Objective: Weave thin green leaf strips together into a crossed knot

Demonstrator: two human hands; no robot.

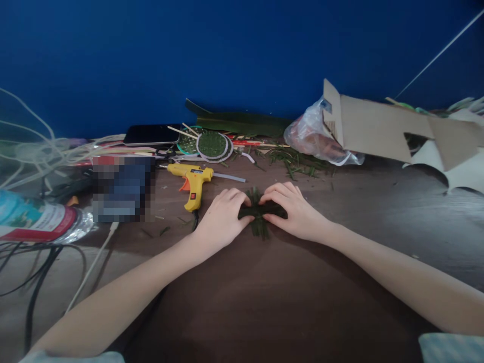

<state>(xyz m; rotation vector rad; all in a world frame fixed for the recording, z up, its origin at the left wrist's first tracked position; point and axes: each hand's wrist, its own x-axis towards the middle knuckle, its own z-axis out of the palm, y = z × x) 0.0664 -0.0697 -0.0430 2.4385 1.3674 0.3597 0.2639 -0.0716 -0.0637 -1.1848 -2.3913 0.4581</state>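
Note:
Dark green leaf strips (pixel 259 229), crossed or woven into a small plus shape, lie on the brown table between my two hands. My left hand (pixel 222 218) pinches the left side of this piece between thumb and fingers. On the opposite side, my right hand (pixel 294 209) grips it the same way, fingers curled over the edge. The fingers hide part of the strips, so the exact weave does not show. A yellow hot glue gun (pixel 194 177) rests on its side just left of my left hand, a pale glue stick (pixel 230 177) protruding from its back.
Along the blue wall (pixel 242 50) lie round green woven pieces (pixel 212 145), a long leaf (pixel 242 123), leaf scraps (pixel 293 164) and a dark phone (pixel 151 134). A plastic bag (pixel 312 132) and cardboard (pixel 381 128) stand right. Left are a bottle (pixel 38 218) and cables (pixel 38 297).

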